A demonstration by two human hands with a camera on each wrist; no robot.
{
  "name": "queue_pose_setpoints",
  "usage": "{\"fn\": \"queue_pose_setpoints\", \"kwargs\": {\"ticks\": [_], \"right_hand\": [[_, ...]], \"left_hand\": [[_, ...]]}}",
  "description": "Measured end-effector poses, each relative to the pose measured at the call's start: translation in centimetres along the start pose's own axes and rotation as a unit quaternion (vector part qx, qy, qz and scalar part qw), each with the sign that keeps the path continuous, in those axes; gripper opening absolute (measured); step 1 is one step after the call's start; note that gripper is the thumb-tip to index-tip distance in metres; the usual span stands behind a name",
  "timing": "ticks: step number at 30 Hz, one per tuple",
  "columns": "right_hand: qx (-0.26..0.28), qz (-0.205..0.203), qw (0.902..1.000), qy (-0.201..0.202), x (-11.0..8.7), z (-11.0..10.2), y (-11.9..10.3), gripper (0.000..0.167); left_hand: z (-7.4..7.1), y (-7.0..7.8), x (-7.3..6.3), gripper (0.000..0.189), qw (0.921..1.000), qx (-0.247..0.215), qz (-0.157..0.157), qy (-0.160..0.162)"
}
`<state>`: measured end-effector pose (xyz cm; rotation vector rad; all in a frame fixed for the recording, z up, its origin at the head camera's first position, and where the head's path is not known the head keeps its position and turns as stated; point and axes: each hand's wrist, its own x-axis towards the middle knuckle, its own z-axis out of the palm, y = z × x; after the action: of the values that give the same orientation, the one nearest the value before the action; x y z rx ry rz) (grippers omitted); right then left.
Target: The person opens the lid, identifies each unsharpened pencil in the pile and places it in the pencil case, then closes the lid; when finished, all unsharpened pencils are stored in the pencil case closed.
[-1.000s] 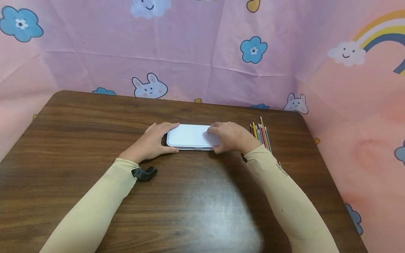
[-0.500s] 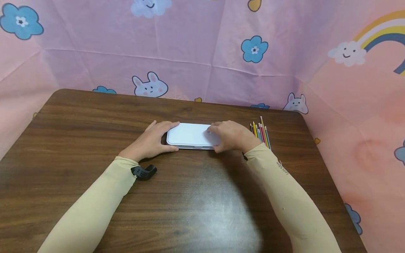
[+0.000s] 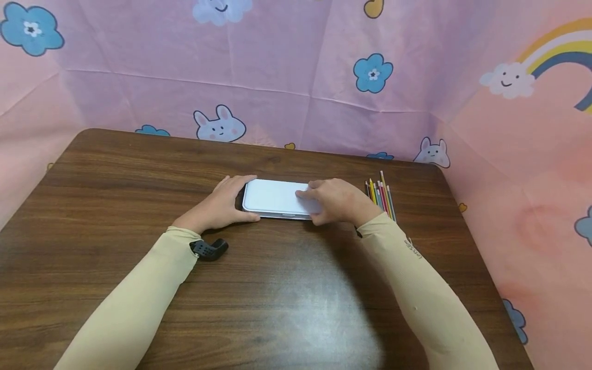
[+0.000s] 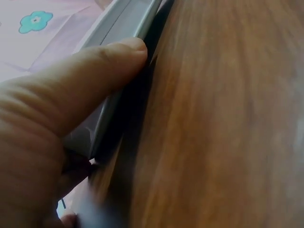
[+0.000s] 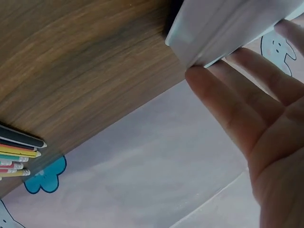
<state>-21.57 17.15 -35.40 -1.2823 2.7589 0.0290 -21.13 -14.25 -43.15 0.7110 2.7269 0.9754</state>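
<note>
A flat white pencil case point(image 3: 273, 197) with rounded corners lies on the table, its long side facing me and a small clasp at the front. My left hand point(image 3: 221, 205) holds the left end, thumb along the front side and fingers at the back corner. In the left wrist view the thumb point(image 4: 114, 59) presses on the case's side wall. The right end is gripped by my right hand point(image 3: 339, 202), thumb at the front and index finger over the lid. In the right wrist view, the other fingers point(image 5: 237, 102) touch the case's back edge.
Several colored pencils point(image 3: 382, 195) lie in a bunch just right of my right hand, partly hidden by the wrist. A black strap point(image 3: 210, 250) sticks out from my left wrist. Behind the brown wooden table point(image 3: 259, 308) hangs a pink patterned cloth point(image 3: 287, 77).
My right index finger has slid a little to the left over the lid. The left hand and the case's left end have shifted very slightly left.
</note>
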Motion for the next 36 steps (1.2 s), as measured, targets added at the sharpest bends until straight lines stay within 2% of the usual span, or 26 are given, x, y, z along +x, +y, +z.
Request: {"fn": "queue_pose_setpoints", "kwargs": {"ticks": [3, 8, 13, 16, 18, 21, 24, 28, 30, 31, 32, 34, 36], "right_hand": [[0.005, -0.010, 0.9999, 0.010, -0.1, -0.2, 0.1, 0.055], [0.048, -0.014, 0.9983, 0.030, -0.1, -0.9, 0.4, 0.051], [0.081, 0.011, 0.9966, 0.013, -0.3, -1.3, 0.8, 0.048], [0.125, 0.035, 0.9909, 0.036, -0.7, -1.1, 1.6, 0.041], [0.176, 0.051, 0.9809, 0.065, -1.0, -0.9, 2.2, 0.033], [0.271, 0.084, 0.9514, 0.120, -1.5, -0.4, 3.0, 0.022], [0.346, 0.136, 0.9103, 0.183, -1.7, 0.0, 3.5, 0.015], [0.360, 0.198, 0.8716, 0.268, -1.3, 0.5, 3.9, 0.017], [0.374, 0.223, 0.8497, 0.297, -0.8, 0.8, 4.2, 0.019], [0.388, 0.239, 0.8355, 0.307, -0.6, 1.0, 4.4, 0.020], [0.411, 0.251, 0.8169, 0.318, -0.3, 1.2, 4.5, 0.020], [0.460, 0.275, 0.7738, 0.337, 0.3, 1.6, 4.8, 0.020], [0.493, 0.302, 0.7365, 0.351, 1.0, 2.1, 5.1, 0.019]], "left_hand": [[0.0, 0.1, 0.1, 0.104, 1.0000, -0.001, 0.007, -0.002], [0.0, 0.0, 0.2, 0.105, 0.9999, -0.006, 0.012, -0.006], [-0.2, -0.1, 0.1, 0.114, 0.9997, -0.021, 0.004, -0.013], [-0.2, -0.1, 0.0, 0.120, 0.9994, -0.032, -0.007, -0.012], [-0.1, 0.0, 0.0, 0.123, 0.9990, -0.038, -0.018, -0.011], [0.0, 0.0, -0.1, 0.125, 0.9983, -0.046, -0.036, -0.009], [0.1, -0.1, -0.2, 0.126, 0.9985, -0.047, -0.028, 0.000], [0.3, -0.1, 0.0, 0.130, 0.9987, -0.045, -0.006, 0.021], [0.4, -0.2, 0.0, 0.134, 0.9983, -0.049, -0.011, 0.028], [0.5, -0.1, 0.0, 0.136, 0.9982, -0.050, -0.017, 0.029], [0.5, -0.1, 0.0, 0.138, 0.9980, -0.051, -0.023, 0.030], [0.7, -0.2, 0.0, 0.139, 0.9975, -0.055, -0.033, 0.031], [0.8, -0.2, -0.1, 0.139, 0.9970, -0.057, -0.039, 0.035]]}}
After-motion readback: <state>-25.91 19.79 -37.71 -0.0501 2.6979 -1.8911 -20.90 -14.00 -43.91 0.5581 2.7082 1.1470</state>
